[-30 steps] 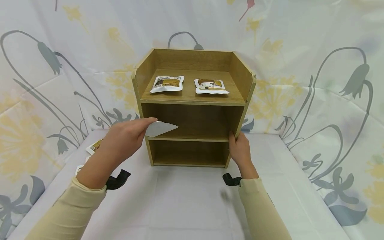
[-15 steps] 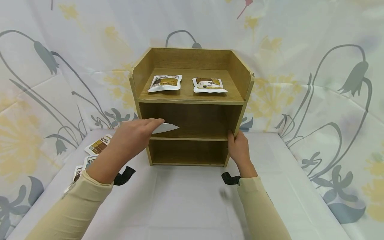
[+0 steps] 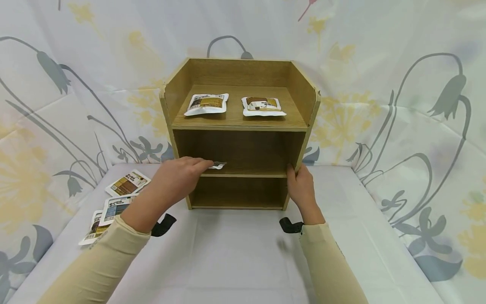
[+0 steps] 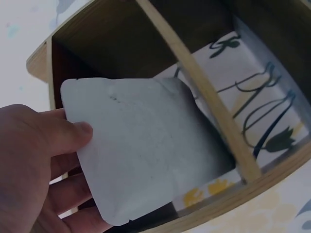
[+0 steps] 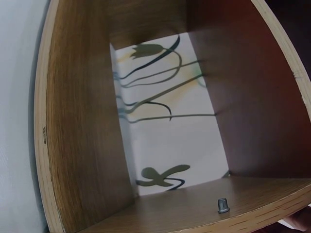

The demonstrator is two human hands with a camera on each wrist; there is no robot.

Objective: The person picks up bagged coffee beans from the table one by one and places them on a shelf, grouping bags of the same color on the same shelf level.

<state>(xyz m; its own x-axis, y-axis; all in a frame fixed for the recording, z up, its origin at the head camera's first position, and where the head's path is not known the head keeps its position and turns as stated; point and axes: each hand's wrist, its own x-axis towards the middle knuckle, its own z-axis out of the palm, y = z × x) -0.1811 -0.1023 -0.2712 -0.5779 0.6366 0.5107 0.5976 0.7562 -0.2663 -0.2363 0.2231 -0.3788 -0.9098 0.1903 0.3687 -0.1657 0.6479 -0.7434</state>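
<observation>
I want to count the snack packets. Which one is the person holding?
The packet pinched in the left hand, at the middle shelf's front edge. Two others lie on the top shelf, and more lie on the table.

White pouch (image 4: 141,145) entering middle shelf (image 3: 243,173)

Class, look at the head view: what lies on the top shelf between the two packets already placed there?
Nothing: in the head view only bare wood of the top shelf shows between the left packet and the right packet.
</observation>
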